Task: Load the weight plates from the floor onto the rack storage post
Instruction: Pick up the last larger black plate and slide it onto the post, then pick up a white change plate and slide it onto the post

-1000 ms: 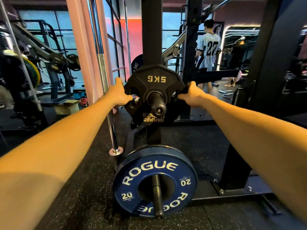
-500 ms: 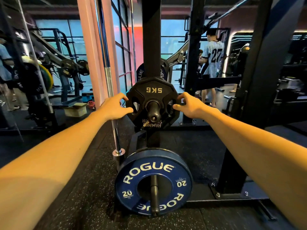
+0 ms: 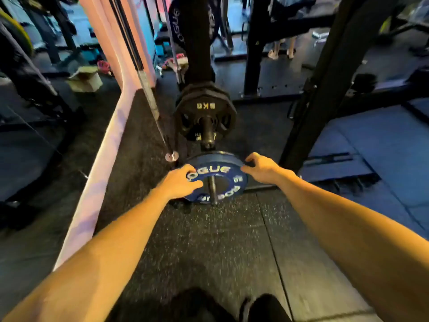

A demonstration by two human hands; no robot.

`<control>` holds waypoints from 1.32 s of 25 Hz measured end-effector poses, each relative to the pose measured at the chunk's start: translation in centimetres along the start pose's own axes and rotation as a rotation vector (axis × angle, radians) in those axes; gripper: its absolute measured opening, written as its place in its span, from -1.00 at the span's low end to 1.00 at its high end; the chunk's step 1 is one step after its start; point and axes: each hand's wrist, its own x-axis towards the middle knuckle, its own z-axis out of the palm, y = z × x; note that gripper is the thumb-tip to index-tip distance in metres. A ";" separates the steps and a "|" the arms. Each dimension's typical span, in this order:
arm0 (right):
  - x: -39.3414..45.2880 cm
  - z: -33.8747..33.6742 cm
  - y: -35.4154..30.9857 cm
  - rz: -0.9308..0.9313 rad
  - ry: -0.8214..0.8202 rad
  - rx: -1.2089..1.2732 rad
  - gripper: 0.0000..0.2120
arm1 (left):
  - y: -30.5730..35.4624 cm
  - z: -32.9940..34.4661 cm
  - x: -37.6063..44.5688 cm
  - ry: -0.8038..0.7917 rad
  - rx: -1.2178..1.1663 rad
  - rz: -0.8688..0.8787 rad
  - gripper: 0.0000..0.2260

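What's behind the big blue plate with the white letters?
Behind the blue plate a black 5 kg plate sits higher up on its own post, against the black rack upright. The floor right behind the blue plate is hidden.

A gym floor of dark speckled rubber tiles (image 3: 209, 247) runs under black steel uprights (image 3: 334, 73), with a pale pink column (image 3: 109, 43) at the left, a cardboard box (image 3: 86, 80) on the floor behind it and blue mats (image 3: 383, 145) at the right
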 end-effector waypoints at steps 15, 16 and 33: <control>-35.9 16.6 18.8 0.770 -0.316 0.357 -0.64 | -0.5 22.2 -20.4 -0.870 0.332 -0.161 -0.64; -36.4 16.1 20.3 0.785 -0.293 0.388 -0.65 | 1.1 23.0 -20.0 -0.898 0.366 -0.139 -0.66; -38.6 -12.1 54.6 0.932 0.156 0.657 -0.63 | 46.8 43.6 -6.5 -0.757 0.456 0.176 -0.69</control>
